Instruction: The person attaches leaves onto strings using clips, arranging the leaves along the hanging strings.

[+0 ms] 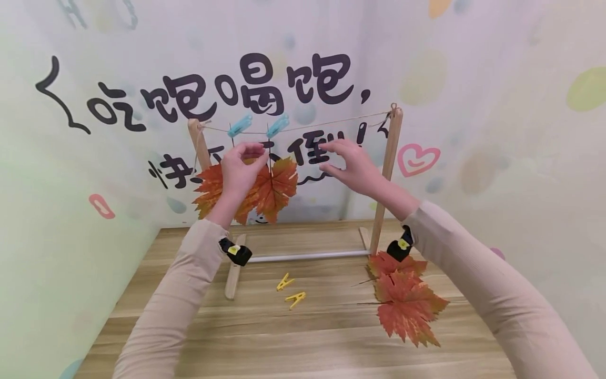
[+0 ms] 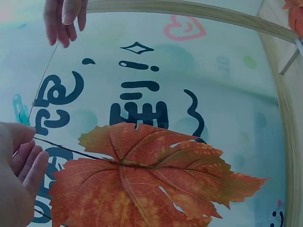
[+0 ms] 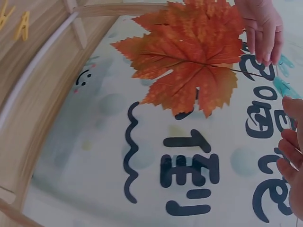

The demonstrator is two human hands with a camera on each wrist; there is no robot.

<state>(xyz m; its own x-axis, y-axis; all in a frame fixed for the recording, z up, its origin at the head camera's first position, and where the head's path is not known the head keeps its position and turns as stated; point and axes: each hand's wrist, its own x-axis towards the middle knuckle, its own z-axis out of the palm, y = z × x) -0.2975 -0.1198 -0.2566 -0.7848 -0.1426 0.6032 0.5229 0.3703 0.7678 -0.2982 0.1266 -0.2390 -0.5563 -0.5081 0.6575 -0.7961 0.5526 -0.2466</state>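
Observation:
Two orange-red artificial maple leaves hang from a thin string [image 1: 326,125], each stem in a light blue clothespin. My left hand [image 1: 243,166] is beside the stem of the right hanging leaf [image 1: 276,189], its fingers loosely bent and the fingertips close to the stem, under the blue clothespin [image 1: 278,126]. It partly covers the left hanging leaf [image 1: 208,187], whose blue clothespin [image 1: 240,126] shows above. My right hand [image 1: 352,166] is raised right of the leaves, thumb and fingers apart, holding nothing. In the right wrist view, the hanging leaf [image 3: 194,56] shows its stem running to the clothespin.
The string runs between two wooden posts [image 1: 392,158], joined low down by a white rod [image 1: 307,256]. Two yellow clothespins [image 1: 285,282] lie on the wooden table [image 1: 284,347]. More maple leaves [image 1: 407,305] lie by the right post's foot. A lettered wall covering [image 1: 303,31] stands behind.

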